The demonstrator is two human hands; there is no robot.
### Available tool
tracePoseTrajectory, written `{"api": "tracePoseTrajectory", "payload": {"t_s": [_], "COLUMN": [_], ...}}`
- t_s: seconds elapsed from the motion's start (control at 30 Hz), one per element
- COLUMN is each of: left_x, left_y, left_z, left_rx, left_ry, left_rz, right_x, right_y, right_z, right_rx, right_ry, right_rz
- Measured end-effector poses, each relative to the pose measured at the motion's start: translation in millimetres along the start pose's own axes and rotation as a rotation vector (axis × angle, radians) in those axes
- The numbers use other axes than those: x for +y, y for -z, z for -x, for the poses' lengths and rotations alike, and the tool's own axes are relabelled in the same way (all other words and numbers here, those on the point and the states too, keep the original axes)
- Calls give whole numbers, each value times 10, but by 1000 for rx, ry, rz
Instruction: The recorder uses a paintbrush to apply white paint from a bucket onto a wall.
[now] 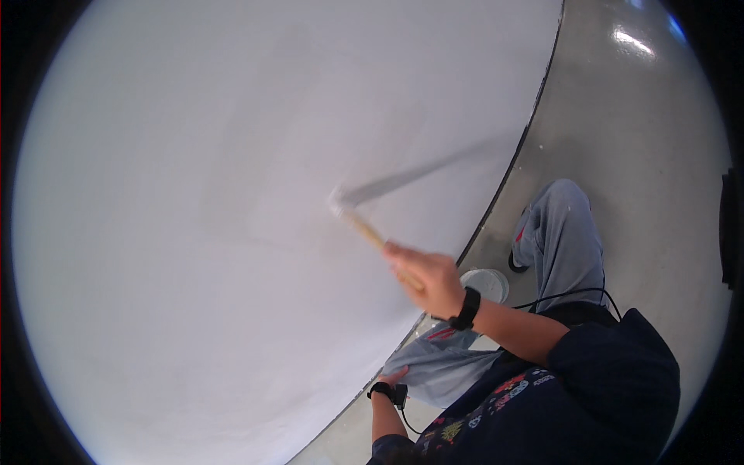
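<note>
My right hand (428, 277) is closed round the pale wooden handle of a paintbrush (364, 228). The brush's whitish tip, a little blurred, is at the large white wall surface (194, 310), and a long grey shadow runs up and right from it. Lower down, my left hand (394, 377) rests on the knee of my light blue jeans (446, 366), its fingers partly showing and holding nothing. Behind my right wrist stands a white bucket (487, 285), partly hidden by the hand.
A dark strip (518, 151) runs along the wall's lower edge, where it meets the shiny grey floor (643, 147). Small white specks dot the floor. A thin black cable (562, 294) crosses my lap. Some dark object (728, 229) sits at the right rim.
</note>
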State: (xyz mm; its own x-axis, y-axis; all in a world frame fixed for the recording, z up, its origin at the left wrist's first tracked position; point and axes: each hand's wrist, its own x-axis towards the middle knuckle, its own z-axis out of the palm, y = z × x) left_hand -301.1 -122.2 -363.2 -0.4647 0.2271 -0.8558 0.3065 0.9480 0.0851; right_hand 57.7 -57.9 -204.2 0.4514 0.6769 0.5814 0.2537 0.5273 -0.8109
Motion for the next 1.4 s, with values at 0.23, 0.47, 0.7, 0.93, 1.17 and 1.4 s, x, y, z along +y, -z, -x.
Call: {"api": "tracePoseTrajectory", "payload": {"t_s": [0.23,0.47,0.7,0.93,1.17,1.4], "left_x": [-48,55,-54,4,53,175], "left_y": [-49,-153,42,-98,-137,-247], "left_z": [77,345,10,169,422,600], "left_rx": [78,115,61,127,99,180], "left_ry": [-56,-83,-35,22,-41,-46], "left_rz": [24,-15,-69,-39,-9,-57], "right_x": [114,679,428,31,509,921], "right_y": [29,639,377,-44,507,884], "right_z": [42,-340,-200,314,-219,-517], "right_rx": [-244,118,193,-163,-11,559], "right_ry": [46,-191,-86,-12,-191,-171], "right_rz": [-207,-208,31,-172,-86,-44]}}
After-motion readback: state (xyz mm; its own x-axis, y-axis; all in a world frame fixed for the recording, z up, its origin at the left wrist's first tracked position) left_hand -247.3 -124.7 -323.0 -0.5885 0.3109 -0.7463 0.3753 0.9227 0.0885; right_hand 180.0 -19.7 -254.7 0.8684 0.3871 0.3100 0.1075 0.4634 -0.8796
